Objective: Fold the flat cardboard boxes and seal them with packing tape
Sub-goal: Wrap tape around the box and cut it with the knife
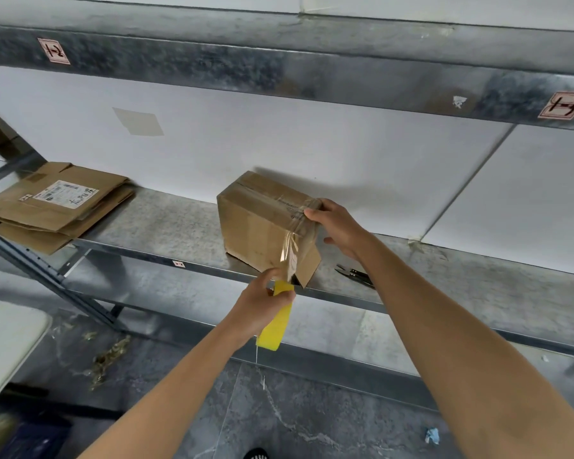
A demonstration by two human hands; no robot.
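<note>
1 folded cardboard box (256, 223), tilted on a metal shelf (166, 223), top corner gripped by the right hand (338, 226), clear tape (290, 256) stretched down to a yellow tape roll (277, 323) clamped in the left hand (262, 309), flat boxes (53, 207) stacked leftward

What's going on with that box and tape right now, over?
Left hand grips yellow tape roll, tape strip stretched to box. Right hand holds box's top corner. Snips on shelf beside box, not in the way.
</note>
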